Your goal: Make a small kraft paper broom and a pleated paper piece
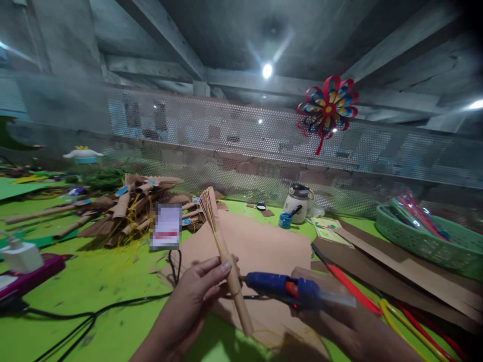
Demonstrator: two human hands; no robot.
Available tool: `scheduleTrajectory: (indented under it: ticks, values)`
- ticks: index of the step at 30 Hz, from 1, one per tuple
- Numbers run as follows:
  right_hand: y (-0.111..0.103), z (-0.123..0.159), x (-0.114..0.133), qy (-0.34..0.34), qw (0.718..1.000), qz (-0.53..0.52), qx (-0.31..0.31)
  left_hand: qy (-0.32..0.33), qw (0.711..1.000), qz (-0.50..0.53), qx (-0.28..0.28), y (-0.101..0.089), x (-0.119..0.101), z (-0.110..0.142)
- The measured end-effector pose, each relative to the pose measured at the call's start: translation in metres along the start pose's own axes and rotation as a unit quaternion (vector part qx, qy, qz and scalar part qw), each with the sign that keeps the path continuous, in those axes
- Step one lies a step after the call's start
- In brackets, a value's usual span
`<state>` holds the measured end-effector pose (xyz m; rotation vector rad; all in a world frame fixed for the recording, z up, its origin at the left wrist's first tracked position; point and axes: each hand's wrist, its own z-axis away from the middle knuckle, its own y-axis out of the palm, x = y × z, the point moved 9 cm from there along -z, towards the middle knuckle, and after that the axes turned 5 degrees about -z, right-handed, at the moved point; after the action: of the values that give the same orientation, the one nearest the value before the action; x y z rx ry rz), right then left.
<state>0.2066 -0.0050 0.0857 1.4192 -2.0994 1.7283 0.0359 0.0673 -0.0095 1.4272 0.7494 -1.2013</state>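
My left hand (pixel 202 284) is closed around a small brown paper broom (pixel 234 281) with a rolled handle and a pleated, yellow-threaded head. The broom tilts, its head up and away from me. In my right hand (pixel 332 306) is a blue hot glue gun (pixel 271 284) with a clear glue stick poking out of its back and a small red light on it. The gun's nozzle points left, at or very near the broom's handle; whether it touches is hard to tell. Beneath both lies a sheet of brown paper (pixel 264 241).
A pile of similar paper brooms (pixel 124 211) lies left, near a purple power strip (pixel 41 276) and black cord (pixel 90 315). To the right are red-handled scissors (pixel 354 289), brown paper strips and a green basket (pixel 426 241). A jar (pixel 298 201) stands behind.
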Motion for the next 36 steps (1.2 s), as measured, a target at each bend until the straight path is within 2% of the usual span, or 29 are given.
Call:
scheduleTrajectory:
  ticks: [6,16,27,36]
  values:
    - [0.004,0.000,-0.007,0.015,1.000,-0.017,0.016,0.001,1.000,0.000,0.011,0.002,0.000,0.001]
    - [0.003,-0.003,-0.020,0.060,0.997,-0.045,-0.015,-0.018,0.997,-0.006,0.073,0.014,0.010,0.003]
    - [0.005,0.003,-0.022,0.045,0.998,-0.046,0.008,-0.020,0.998,0.003,0.062,0.013,0.007,0.001]
    - [0.001,0.007,-0.011,0.009,1.000,0.002,0.013,-0.018,0.999,0.018,0.030,0.004,0.005,0.000]
